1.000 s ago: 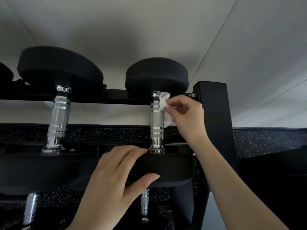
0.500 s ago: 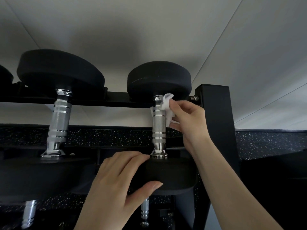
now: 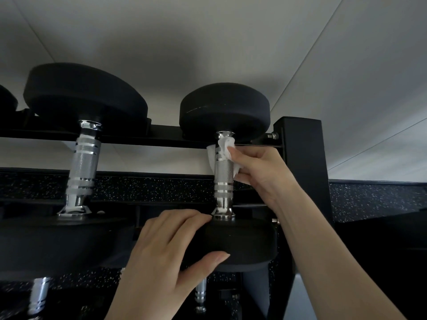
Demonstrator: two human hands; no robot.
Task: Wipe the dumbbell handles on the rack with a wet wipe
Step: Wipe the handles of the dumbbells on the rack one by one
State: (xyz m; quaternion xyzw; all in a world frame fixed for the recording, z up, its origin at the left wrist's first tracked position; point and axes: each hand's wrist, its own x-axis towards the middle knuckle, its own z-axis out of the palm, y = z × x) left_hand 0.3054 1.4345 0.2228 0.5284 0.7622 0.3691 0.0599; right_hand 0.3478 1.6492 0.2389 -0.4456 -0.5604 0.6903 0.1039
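dumbbell handle [image 3: 223,179] front-to-back, wet wipe [image 3: 225,147] at far end

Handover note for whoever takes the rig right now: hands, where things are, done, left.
Left hand: grips the near head of the right dumbbell, steadying it.
Right hand: holds the wet wipe wrapped round the top of that dumbbell's handle, just under the far head.
Done: cannot tell which handles are clean; wiping of this one is under way.
Left: the lower part of this handle, possibly the left dumbbell's handle, and the handles on the lower tier.
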